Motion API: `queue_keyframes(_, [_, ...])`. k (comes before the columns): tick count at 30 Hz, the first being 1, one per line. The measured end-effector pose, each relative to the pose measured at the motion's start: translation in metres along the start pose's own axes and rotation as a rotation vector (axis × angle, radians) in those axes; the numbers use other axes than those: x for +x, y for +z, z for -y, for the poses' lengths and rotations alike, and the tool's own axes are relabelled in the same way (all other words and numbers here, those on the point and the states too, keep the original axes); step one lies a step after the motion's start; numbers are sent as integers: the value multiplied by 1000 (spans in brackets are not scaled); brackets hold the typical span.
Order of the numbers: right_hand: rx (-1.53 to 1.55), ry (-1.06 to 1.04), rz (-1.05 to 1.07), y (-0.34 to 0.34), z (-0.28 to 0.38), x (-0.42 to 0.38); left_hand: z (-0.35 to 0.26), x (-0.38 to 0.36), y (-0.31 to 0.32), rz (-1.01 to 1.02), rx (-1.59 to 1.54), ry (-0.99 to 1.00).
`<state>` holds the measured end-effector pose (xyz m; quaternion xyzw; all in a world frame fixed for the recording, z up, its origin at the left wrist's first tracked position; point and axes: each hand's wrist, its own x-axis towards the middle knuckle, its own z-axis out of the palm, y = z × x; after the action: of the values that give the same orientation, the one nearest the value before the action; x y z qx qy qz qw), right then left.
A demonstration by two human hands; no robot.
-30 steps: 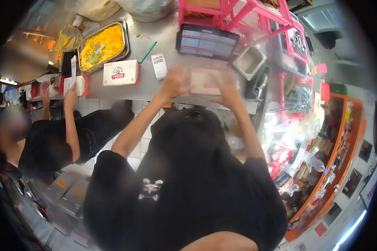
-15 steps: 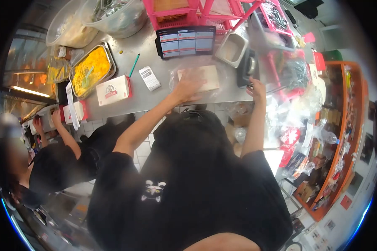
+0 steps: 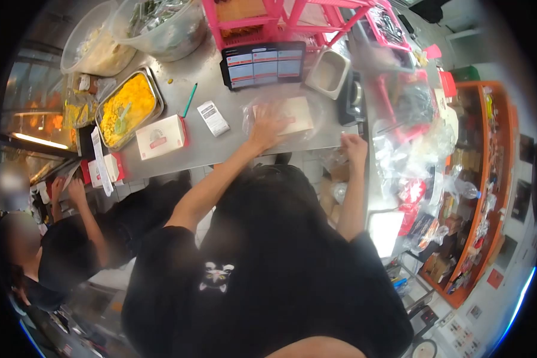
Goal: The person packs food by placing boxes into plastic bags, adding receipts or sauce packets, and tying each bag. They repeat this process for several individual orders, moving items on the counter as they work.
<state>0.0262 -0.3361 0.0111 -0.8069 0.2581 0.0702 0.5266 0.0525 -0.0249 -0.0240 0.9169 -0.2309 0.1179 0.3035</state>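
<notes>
"Where to look first?"

"At the box (image 3: 298,114), pale and seemingly closed, flat on the steel desk (image 3: 230,150), right of centre. Clear plastic (image 3: 317,107) spread out past the edges; cannot tell whether over, around or only under the box. Tablet (image 3: 264,62) on the far side, receipt (image 3: 212,118) to the left, metal pan (image 3: 330,74) to the far right."

"Any risk from here?"

"A few, at a guess. A dented top from pressing too hard or unevenly. A skid on the slick steel, from loose plastic beneath an off-centre push. A knock to the black dispenser (image 3: 353,98), from a careless swing so close by."

"And the pose of the hands?"

"Left forearm (image 3: 221,182) slanting in over the near edge, toward far right. Left hand (image 3: 269,126) palm down on the left part of the box, fingers spread wide though blurred, gripping nothing visibly. Right hand (image 3: 355,146) raised by the near edge, just nearer than the dispenser, elbow bent, fingers curled narrow. Perhaps pinching a scrap at the tips; too small to tell."
</notes>
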Motion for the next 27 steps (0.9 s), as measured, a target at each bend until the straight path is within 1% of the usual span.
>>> queue_keyframes(1, [7,-68,112,12,25,-28,-2,-10,4,-8,-32,-1])
queue_keyframes(2, [44,-70,280,24,45,-51,-7,-20,4,15,-43,-17])
queue_keyframes(3, [90,-90,440,41,61,-62,-6,-14,0,-7,-38,10])
queue_keyframes(5, [65,-49,547,78,66,-68,-7,-7,-2,-38,-32,41])
queue_keyframes(6, [62,-50,548,91,63,-68,-8,-6,-2,-54,-34,41])
queue_keyframes(8, [138,38,421,113,54,-64,-8,-4,-4,-76,-27,36])
queue_keyframes(9, [136,32,429,118,53,-62,-8,-3,-6,-77,17,49])
queue_keyframes(11, [-4,102,336,122,48,-60,-9,-4,-8,-77,59,53])
queue_keyframes(12, [-8,103,341,124,44,-60,-9,-4,-9,-76,27,51])
queue_keyframes(14, [-23,92,253,128,38,-58,-11,-3,-10,-75,-7,46])
queue_keyframes(17, [59,116,287,121,30,-61,-7,-5,-4,-106,62,47])
queue_keyframes(21, [77,114,341,124,16,-50,-4,-4,-12,-92,-1,74])
queue_keyframes(23, [142,180,148,130,23,-54,-5,0,-17,-79,-36,88])
queue_keyframes(24, [144,171,152,130,21,-53,-5,2,-14,-59,-90,10])
queue_keyframes(25, [115,109,131,131,13,-55,-6,0,-11,-38,-145,-78])
queue_keyframes(26, [86,44,119,133,5,-56,-7,-1,-8,-46,-131,-93])
queue_keyframes(27, [83,35,143,135,1,-57,-8,1,-5,-14,-117,-114])
